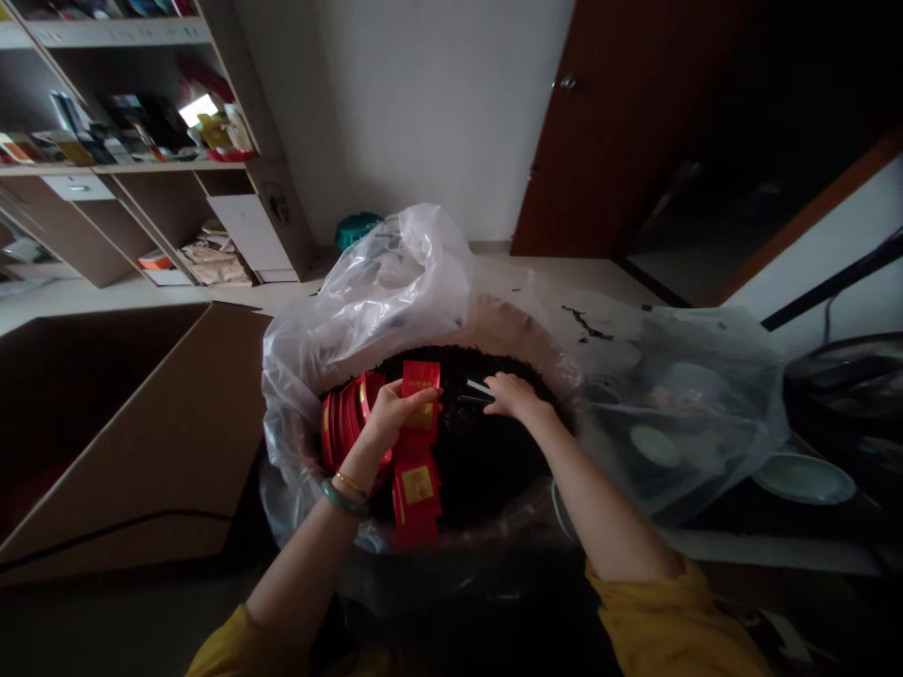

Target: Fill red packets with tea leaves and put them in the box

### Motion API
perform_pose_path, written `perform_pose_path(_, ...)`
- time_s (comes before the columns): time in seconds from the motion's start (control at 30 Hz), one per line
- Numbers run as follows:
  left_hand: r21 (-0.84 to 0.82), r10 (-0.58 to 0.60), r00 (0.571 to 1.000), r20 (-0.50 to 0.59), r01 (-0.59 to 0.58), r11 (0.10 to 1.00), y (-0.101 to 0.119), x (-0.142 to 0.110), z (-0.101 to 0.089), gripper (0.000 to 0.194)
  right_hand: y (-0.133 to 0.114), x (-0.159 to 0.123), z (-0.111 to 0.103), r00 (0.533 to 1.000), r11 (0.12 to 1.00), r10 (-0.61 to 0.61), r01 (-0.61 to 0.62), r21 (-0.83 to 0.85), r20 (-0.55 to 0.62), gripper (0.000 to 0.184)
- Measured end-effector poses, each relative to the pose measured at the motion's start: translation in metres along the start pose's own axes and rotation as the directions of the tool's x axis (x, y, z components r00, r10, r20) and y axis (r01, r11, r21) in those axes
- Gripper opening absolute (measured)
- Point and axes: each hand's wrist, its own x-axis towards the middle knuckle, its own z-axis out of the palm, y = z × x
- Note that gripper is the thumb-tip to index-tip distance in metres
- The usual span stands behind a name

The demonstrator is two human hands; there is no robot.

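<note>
Both arms in from bottom edge, converging mid-frame. Left forearm (303, 574) angles up-right; left hand (387, 414) just left of centre, thumb out rightward, pinch grip closed. Right forearm (599, 494) runs up-left; right hand (514, 395) right of centre, back up, fingers pointing left, bunched. Hands apart, roughly level.

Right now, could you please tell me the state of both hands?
Left hand: closed, holding a small red packet with gold print.
Right hand: closed, holding a slim silvery tool, perhaps tweezers.
</note>
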Motion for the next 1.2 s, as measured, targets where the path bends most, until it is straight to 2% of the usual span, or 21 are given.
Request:
perform_pose_path(0.13,0.02,0.005,1.0,0.023,-0.006,1.0,-0.002,0.001,-0.001,0.042,0.003,0.005,0.006,0.999,0.998,-0.037,0.038,0.043,-0.02,0.039)
perform_pose_path(0.23,0.052,0.01,1.0,0.009,-0.011,0.999,0.001,-0.002,0.002,0.041,0.012,0.008,-0.004,0.995,0.966,-0.077,0.091,0.242,-0.065,0.033)
perform_pose_path(0.3,0.08,0.013,1.0,-0.004,-0.013,0.997,0.004,-0.004,0.004,0.039,0.018,0.006,-0.014,0.983,0.861,-0.131,0.175,0.477,-0.126,0.035)
perform_pose_path(0.37,0.095,0.01,1.0,-0.005,-0.01,0.995,0.006,-0.006,0.006,0.039,0.02,0.001,-0.025,0.96,0.708,-0.207,0.28,0.648,-0.188,0.042)
perform_pose_path(0.43,0.098,0.007,1.0,0.005,-0.008,0.995,0.007,-0.007,0.009,0.039,0.017,-0.006,-0.036,0.929,0.609,-0.292,0.365,0.704,-0.229,0.046)
perform_pose_path(0.47,0.098,0.003,1.0,0.014,-0.004,0.995,0.006,-0.007,0.01,0.04,0.013,-0.01,-0.04,0.912,0.594,-0.331,0.401,0.697,-0.243,0.046)
perform_pose_path(0.63,0.091,-0.05,0.997,0.064,0.044,0.995,0.0,-0.005,0.014,0.045,-0.008,-0.019,-0.049,0.851,0.638,-0.439,0.521,0.567,-0.288,0.033)
perform_pose_path(0.87,0.058,-0.046,0.997,0.06,0.043,0.997,-0.006,-0.001,0.013,0.045,-0.01,-0.017,-0.047,0.795,0.651,-0.477,0.606,0.458,-0.375,0.027)
perform_pose_path(1.07,0.038,-0.032,0.996,0.079,0.029,0.999,-0.008,-0.004,0.012,0.045,-0.011,-0.015,-0.043,0.784,0.654,-0.475,0.618,0.436,-0.399,0.029)
perform_pose_path(1.2,0.041,0.008,0.997,0.083,-0.012,0.999,-0.011,-0.003,0.013,0.042,-0.008,-0.011,-0.04,0.82,0.696,-0.45,0.57,0.436,-0.354,0.031)
